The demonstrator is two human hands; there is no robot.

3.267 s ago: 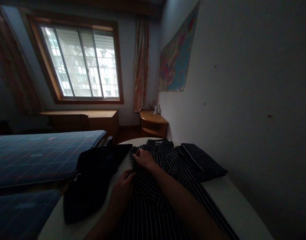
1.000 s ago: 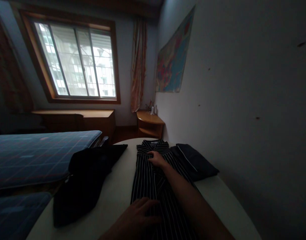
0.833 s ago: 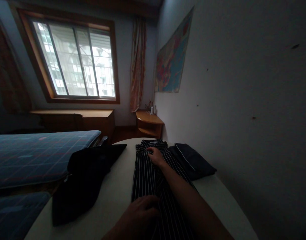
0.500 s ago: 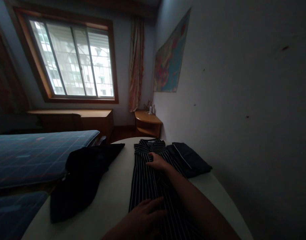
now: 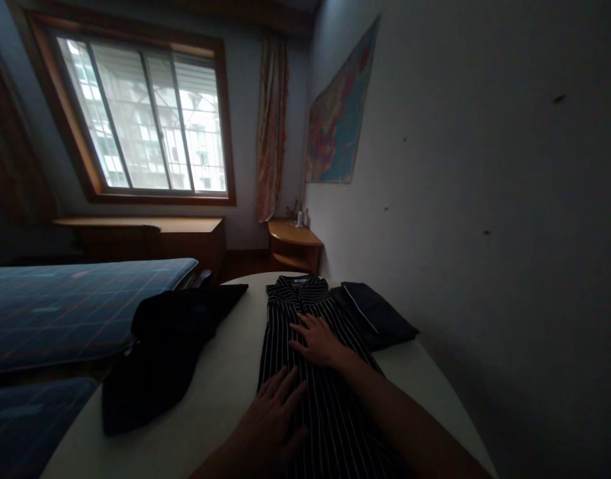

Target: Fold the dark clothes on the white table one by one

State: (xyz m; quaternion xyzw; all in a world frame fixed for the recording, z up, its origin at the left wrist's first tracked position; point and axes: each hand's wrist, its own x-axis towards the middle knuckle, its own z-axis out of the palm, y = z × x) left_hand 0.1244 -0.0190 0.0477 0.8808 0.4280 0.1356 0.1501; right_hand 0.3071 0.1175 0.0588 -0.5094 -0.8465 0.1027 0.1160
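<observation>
A black shirt with thin white stripes (image 5: 285, 332) lies lengthwise on the pale round table (image 5: 225, 372), its collar at the far end. Across its upper middle my right hand (image 5: 316, 340) rests flat with the fingers spread. Nearer to me, my left hand (image 5: 273, 416) lies over the shirt's left edge, fingers apart. Neither hand grips the cloth. The shirt's lower part runs out of view at the bottom, partly behind my right forearm.
A folded dark garment with a white edge (image 5: 378, 316) lies to the right of the shirt. Another black garment (image 5: 160, 359) hangs over the table's left side. Beyond it is a bed with a blue plaid mattress (image 5: 86, 306). A wall (image 5: 450, 266) stands close on the right.
My right hand has slid a little toward me and its fingers have spread flat. My left hand has moved forward and left, and its fingers now point away from me.
</observation>
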